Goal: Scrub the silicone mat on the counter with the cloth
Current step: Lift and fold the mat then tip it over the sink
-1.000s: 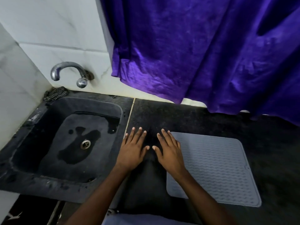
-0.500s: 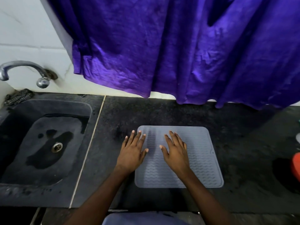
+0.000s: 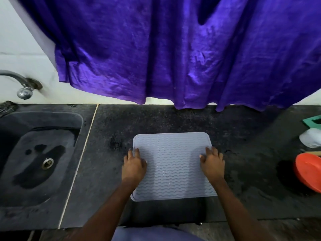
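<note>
Dark counter (image 3: 107, 171): mat (image 3: 172, 164) flat, both hands at side edges.

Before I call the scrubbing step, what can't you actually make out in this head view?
- Cloth: none identifiable; the white item and green item are cut by the right edge.
- Mat side edges: covered by the left hand and right hand; grip unclear.
- Orange bowl: cropped; contents unseen.
- Tap: spout cut by the left edge.

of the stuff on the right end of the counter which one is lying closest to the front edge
The orange bowl. It lies nearer the front than the white object and the green piece, which sit further back toward the wall.
</note>
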